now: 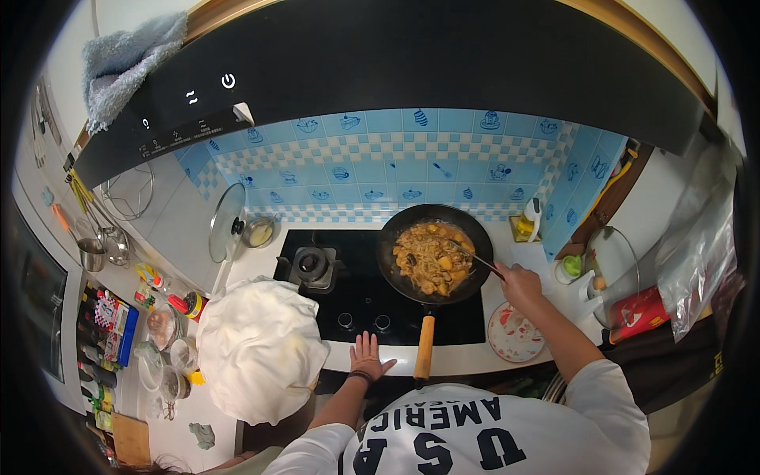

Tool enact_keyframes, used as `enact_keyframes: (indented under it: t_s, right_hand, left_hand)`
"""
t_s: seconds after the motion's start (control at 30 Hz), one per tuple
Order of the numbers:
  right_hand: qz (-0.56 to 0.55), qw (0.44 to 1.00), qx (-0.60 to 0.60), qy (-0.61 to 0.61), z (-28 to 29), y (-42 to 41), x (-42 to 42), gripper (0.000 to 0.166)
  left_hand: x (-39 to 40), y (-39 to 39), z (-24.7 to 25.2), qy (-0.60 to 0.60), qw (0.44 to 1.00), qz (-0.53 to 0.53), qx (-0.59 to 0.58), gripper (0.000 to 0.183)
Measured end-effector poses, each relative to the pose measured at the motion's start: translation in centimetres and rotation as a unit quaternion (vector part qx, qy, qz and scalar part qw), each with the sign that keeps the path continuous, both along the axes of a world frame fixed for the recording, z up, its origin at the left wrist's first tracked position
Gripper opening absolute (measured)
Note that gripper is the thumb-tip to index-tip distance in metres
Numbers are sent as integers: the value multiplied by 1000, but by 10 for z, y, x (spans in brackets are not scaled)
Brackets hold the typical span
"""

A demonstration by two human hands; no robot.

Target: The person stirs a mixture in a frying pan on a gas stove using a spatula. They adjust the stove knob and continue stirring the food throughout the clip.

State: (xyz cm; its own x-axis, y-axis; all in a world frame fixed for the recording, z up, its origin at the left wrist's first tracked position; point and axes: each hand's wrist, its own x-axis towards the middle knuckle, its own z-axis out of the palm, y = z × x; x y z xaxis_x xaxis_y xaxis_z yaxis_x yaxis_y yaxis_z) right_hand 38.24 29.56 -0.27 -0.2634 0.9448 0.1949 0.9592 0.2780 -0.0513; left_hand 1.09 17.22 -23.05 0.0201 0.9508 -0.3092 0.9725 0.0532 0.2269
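My right hand [519,285] grips the handle of a metal cooking utensil [480,259], whose head is sunk in food. The food [430,261], noodle-like strands with yellowish chunks in brown sauce, fills a dark frying pan [389,285] on the right side of the black gas hob [356,297]. Toward me points the pan's wooden handle [424,347], which neither hand touches. To its left, my left hand [367,357] lies flat on the white counter edge, fingers spread and holding nothing. A patterned plate [515,335] sits beneath my right forearm.
A large white cloth cover [258,350] stands left of the hob, near the bare burner [311,265]. A glass lid [227,222] leans behind it. An oil bottle [528,221] stands back right. The black range hood [415,59] hangs overhead. Part of another person shows bottom left.
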Motion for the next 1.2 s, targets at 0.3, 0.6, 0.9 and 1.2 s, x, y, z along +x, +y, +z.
enact_keyframes:
  t_s: [0.3,0.6,0.9,1.2]
  right_hand:
    - [53,995,-44,-74,-14,-22,11,43]
    - [-5,997,-70,-10,-24,-26,0,45]
    - [-32,983,-95,152,-31,-60,-15,53]
    - [-84,948,-85,295,-59,-79,-10,49]
  left_hand:
    - [0,-1,0,-4,1000,0,8,109]
    - [-2,-2,2,-11,1000,6,9,109]
    - [-3,-2,4,-9,1000,-10,23,108]
    - [0,0,5,0,1000,-4,4,107]
